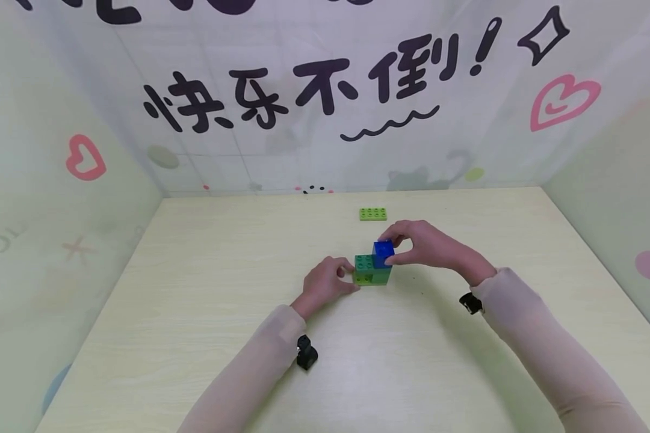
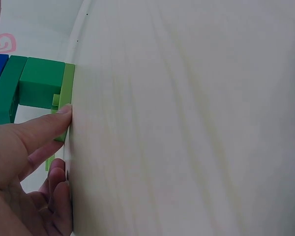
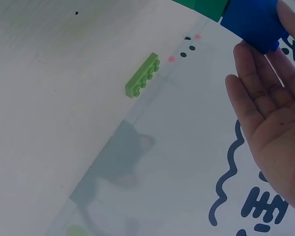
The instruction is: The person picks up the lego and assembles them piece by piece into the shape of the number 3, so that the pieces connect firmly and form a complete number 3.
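A small stack of toy building bricks stands mid-table. Its base is a lime building plate, with a green brick on one end. A second green brick lies over that one and overhangs the plate. On top at the right sits a blue brick, which my right hand pinches between thumb and fingers. My left hand holds the lime plate's left end between thumb and finger. In the right wrist view, fingertips lie against the blue brick.
Behind the stack, a loose lime building plate lies studs up on the pale wooden table. A printed white cloth hangs along the back edge, with similar panels at both sides.
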Motion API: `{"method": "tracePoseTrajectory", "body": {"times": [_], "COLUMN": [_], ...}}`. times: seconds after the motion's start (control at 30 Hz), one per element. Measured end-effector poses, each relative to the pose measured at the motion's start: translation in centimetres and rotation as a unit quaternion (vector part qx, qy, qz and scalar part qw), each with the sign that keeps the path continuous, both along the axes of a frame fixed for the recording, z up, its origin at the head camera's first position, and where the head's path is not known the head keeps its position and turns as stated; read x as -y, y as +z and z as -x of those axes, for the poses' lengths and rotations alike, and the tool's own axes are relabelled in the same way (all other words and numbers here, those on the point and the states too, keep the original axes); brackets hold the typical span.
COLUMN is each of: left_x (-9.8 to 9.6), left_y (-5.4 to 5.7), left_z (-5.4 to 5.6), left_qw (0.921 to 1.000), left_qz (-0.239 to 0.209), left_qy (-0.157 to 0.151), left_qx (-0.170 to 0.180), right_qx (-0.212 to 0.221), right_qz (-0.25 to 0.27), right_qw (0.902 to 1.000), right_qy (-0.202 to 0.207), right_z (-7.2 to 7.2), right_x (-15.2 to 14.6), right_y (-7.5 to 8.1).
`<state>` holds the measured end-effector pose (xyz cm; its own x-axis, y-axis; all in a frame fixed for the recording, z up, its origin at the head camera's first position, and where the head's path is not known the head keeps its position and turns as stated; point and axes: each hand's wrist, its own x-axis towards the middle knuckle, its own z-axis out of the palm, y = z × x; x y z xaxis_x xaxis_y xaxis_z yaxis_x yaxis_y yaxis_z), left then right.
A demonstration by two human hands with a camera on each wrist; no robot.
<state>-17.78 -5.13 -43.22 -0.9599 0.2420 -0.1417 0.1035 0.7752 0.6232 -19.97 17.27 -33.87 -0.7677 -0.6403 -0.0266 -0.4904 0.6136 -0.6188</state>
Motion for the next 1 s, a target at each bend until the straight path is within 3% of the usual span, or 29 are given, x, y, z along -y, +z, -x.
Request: {"method": "tracePoseTrajectory", "body": {"times": [0.63, 1.0], "left_x": [0.0, 0.1], "left_y": [0.4, 0.2], "left_z": [-0.1, -0.2], "left_qw": [1.0, 0.9999], "left_qz": [-0.006, -0.01], "left_qy": [0.004, 0.0], "left_qx": [0.005, 0.001], "right_qx": [0.023, 0.018], "right_qz": [-0.051, -0.035], "right_qw": [0.9975, 0.9987], "right_qy": [0.042, 0.03], "right_z": [1.2, 3.3], "right_x": [0.1, -0.3], "right_y": [1.8, 2.2]}}
